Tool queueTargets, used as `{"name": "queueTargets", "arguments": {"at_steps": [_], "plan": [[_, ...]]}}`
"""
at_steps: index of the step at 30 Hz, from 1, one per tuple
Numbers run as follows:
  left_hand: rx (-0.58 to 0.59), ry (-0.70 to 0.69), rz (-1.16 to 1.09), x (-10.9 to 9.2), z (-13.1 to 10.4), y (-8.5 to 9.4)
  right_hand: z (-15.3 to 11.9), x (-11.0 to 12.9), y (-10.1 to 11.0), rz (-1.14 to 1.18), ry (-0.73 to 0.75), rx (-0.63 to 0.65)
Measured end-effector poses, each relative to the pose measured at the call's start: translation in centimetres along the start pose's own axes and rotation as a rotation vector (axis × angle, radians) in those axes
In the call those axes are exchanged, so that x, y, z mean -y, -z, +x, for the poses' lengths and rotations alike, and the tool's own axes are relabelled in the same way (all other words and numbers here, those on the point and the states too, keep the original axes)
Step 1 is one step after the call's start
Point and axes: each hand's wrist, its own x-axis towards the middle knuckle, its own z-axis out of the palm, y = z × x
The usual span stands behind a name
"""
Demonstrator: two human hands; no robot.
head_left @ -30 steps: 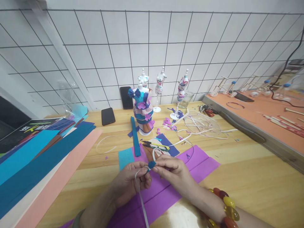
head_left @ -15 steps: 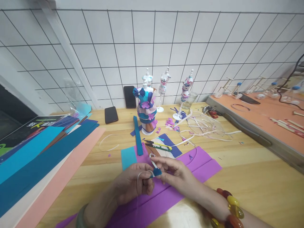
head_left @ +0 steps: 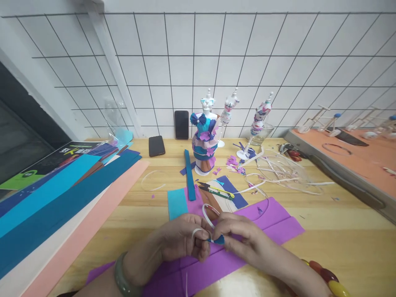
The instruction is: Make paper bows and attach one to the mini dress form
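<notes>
Just above a purple sheet (head_left: 266,235), my left hand (head_left: 187,239) pinches one end of a small dark blue paper piece (head_left: 220,240). A narrow white strip (head_left: 206,215) runs between both hands, crosses the blue piece and curls up beyond the fingers. My right hand (head_left: 247,237) has its thumb and fingers closed at the other side of the blue piece, close to the strip; its fingertips partly hide both. Beyond the hands lie yellow-and-green thread snips (head_left: 216,190) and a teal strip (head_left: 189,177).
A paper-dressed mannequin (head_left: 204,144) stands behind, near smaller patterned forms (head_left: 261,117). Tangled white ribbon (head_left: 281,169) and purple scraps (head_left: 233,161) lie to the right. Long coloured sheets (head_left: 77,198) cover the left. Two phones (head_left: 156,146) are near the wall; an orange-topped surface (head_left: 355,156) is at right.
The view has turned left, so the table things sit farther right in the picture. My hands have drawn closer together, and the white strip now loops higher beyond my fingers.
</notes>
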Motion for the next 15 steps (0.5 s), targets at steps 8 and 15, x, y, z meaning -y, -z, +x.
{"name": "queueTargets", "arguments": {"at_steps": [8,15], "plan": [[0.017,0.010,0.020,0.04,0.09,0.08,0.05,-0.22,-0.16,0.033,-0.035,0.005],[0.005,-0.058,-0.006,0.08,0.09,-0.19,0.20,-0.50,-0.15,0.093,-0.113,-0.062]]}}
